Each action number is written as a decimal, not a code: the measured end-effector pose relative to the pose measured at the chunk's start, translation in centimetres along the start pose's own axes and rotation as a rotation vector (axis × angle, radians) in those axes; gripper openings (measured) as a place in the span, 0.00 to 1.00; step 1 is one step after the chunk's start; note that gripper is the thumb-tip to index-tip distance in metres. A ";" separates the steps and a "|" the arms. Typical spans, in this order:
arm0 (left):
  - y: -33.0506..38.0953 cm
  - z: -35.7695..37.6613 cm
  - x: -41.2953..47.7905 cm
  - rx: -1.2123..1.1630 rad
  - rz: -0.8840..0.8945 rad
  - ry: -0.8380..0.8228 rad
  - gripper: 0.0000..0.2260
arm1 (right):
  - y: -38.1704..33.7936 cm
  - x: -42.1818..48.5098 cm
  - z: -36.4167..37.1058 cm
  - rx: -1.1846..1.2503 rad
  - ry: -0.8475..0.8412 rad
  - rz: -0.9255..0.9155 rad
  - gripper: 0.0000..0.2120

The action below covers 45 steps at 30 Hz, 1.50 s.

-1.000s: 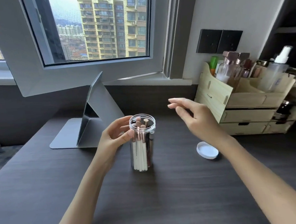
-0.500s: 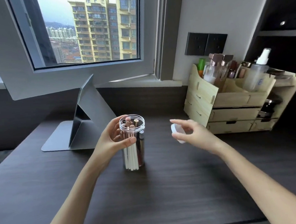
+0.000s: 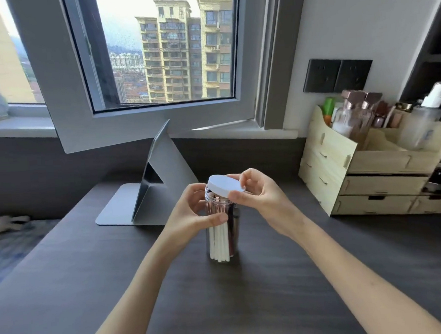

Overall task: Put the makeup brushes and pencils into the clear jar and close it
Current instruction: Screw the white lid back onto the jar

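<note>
The clear jar [image 3: 234, 239] stands upright in the middle of the dark desk [image 3: 248, 294]. Inside it are white-handled and rose-coloured makeup brushes and pencils [image 3: 219, 244]. My left hand [image 3: 191, 215] wraps the jar's upper part from the left. My right hand [image 3: 262, 197] holds the white round lid [image 3: 224, 184] by its right edge, over the jar's mouth. The lid sits tilted, its left side raised a little above the rim.
A grey folding stand [image 3: 158, 183] sits behind the jar to the left. A wooden drawer organiser [image 3: 370, 183] with bottles stands at the right against the wall. An open window sash [image 3: 147, 125] hangs over the desk's back edge.
My right hand picked the white lid up off the desk at the right and carried it left onto the jar's mouth. My left hand stayed on the jar.
</note>
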<state>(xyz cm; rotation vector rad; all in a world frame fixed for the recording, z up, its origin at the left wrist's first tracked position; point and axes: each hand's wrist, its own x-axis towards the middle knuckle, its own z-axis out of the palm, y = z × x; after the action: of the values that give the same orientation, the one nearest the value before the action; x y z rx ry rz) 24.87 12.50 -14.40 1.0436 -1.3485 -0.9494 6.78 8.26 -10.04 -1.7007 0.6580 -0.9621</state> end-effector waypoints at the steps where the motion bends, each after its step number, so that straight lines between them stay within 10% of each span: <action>1: 0.1 0.0 0.0 0.017 -0.002 -0.008 0.27 | -0.1 0.3 -0.3 -0.028 -0.055 0.002 0.11; 8: 0.2 -0.2 0.2 0.050 -0.019 -0.010 0.28 | -2.8 2.1 -1.5 -0.462 -0.271 0.037 0.12; 14: 0.3 -0.3 0.2 0.063 -0.009 -0.019 0.29 | -4.2 2.1 0.1 -1.285 -0.222 -0.082 0.34; 19: 0.3 -0.4 0.3 0.058 -0.008 -0.025 0.30 | -6.0 1.7 -0.1 -1.095 -0.385 -0.021 0.37; 24: 0.3 -0.3 0.4 0.078 -0.026 -0.011 0.32 | -7.5 1.4 0.3 -1.304 -0.044 -0.271 0.43; 37: 0.1 -0.3 0.3 0.061 -0.008 -0.009 0.31 | -5.0 2.0 0.3 -1.190 -0.329 -0.186 0.27; 45: -0.5 0.2 0.1 0.041 -0.008 0.075 0.30 | -2.5 1.3 2.9 -1.212 -0.043 -0.158 0.24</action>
<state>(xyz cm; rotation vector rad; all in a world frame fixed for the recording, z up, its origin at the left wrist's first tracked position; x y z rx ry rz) 24.65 12.31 -14.83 1.1063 -1.3073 -0.8832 9.86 9.48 -7.76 -2.8386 1.2266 -0.6170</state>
